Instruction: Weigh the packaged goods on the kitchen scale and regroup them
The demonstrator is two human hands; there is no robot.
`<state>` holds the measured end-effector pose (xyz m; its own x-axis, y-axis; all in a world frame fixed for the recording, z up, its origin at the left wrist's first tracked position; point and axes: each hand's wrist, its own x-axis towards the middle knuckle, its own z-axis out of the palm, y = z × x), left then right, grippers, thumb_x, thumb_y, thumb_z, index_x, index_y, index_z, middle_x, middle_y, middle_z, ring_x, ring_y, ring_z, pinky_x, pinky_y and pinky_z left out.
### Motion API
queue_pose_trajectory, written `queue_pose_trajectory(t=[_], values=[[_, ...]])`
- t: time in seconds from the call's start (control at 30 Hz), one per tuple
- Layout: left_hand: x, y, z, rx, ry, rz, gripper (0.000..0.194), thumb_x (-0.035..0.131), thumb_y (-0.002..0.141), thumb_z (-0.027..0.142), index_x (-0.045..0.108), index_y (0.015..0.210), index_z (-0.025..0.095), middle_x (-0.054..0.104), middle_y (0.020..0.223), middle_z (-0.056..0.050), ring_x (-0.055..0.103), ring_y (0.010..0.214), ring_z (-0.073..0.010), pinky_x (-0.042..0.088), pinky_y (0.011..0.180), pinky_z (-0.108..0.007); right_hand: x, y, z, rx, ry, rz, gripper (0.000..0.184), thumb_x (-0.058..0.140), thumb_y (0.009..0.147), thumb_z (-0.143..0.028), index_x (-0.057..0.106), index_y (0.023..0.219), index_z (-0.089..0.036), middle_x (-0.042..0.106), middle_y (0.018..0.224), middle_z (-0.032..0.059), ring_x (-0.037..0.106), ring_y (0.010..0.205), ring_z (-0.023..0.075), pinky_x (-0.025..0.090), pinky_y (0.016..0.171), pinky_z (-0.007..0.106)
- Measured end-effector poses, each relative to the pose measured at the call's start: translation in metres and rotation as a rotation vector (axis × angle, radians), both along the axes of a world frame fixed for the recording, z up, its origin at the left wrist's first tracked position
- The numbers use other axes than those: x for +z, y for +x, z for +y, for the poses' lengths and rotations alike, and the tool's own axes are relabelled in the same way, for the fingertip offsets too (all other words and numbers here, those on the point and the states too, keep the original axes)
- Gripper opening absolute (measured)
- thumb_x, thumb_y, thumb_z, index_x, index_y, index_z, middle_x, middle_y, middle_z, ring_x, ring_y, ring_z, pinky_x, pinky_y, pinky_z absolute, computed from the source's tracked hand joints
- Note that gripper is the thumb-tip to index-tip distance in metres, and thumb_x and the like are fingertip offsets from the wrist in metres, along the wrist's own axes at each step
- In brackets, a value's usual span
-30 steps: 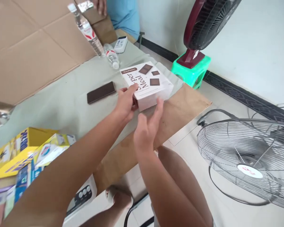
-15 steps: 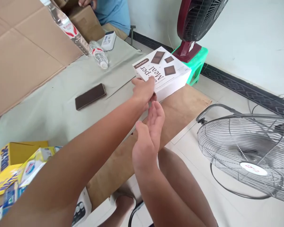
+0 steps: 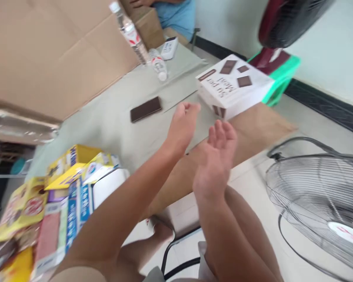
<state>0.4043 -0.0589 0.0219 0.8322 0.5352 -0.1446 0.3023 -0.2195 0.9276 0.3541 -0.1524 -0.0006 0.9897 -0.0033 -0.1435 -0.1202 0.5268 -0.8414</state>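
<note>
My left hand [image 3: 184, 121] is over the table in front of a white box [image 3: 238, 88], apart from it. Its fingers bend loosely, and I see nothing in them. Just below the box's near corner is my right hand [image 3: 217, 152], palm up, fingers a little curled and apart, with nothing in it. Printed on the box top are "Super Meal" and brown squares. A dark phone [image 3: 146, 109] lies flat to the left of my left hand.
Water bottles [image 3: 158, 64], a white device [image 3: 169, 48] and a brown carton [image 3: 150, 27] stand at the back by a person in blue. Colourful snack packs [image 3: 73, 199] crowd the lower left. A wire-cage fan [image 3: 317, 196] is at right; another fan rests on a green stool [image 3: 282, 84].
My left hand has let go of the box and drawn back from it. The box stays on the table. The view has swung left, showing more snack packs.
</note>
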Motion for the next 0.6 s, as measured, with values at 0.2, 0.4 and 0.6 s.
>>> queue_pose_trajectory(t=[0.2, 0.4, 0.6], values=[[0.024, -0.212, 0.045, 0.117, 0.160, -0.004, 0.011, 0.062, 0.083, 0.032, 0.062, 0.081, 0.021, 0.060, 0.071, 0.001, 0.054, 0.065, -0.0126, 0.044, 0.061, -0.027, -0.011, -0.029, 0.009, 0.162, -0.056, -0.153, 0.040, 0.053, 0.082, -0.018, 0.062, 0.119, -0.030, 0.063, 0.143, 0.0040, 0.047, 0.158, 0.0226, 0.034, 0.137, 0.060], [0.005, -0.332, 0.104, 0.458, 0.253, -0.040, 0.015, 0.062, 0.083, 0.036, 0.065, 0.082, 0.021, 0.068, 0.081, -0.001, 0.062, 0.074, -0.0160, 0.051, 0.072, -0.031, -0.025, -0.091, 0.045, 0.546, -0.290, -0.259, 0.033, 0.059, 0.092, -0.022, 0.066, 0.123, -0.028, 0.065, 0.144, 0.0049, 0.052, 0.154, 0.0238, 0.042, 0.132, 0.059], [-0.008, -0.383, 0.143, 0.600, 0.421, 0.048, 0.015, 0.061, 0.088, 0.032, 0.068, 0.095, 0.022, 0.077, 0.100, -0.006, 0.071, 0.094, -0.0225, 0.056, 0.087, -0.037, -0.034, -0.123, 0.081, 0.775, -0.560, -0.509, 0.038, 0.063, 0.094, -0.028, 0.063, 0.131, -0.028, 0.065, 0.149, 0.0084, 0.063, 0.143, 0.0275, 0.051, 0.122, 0.059]])
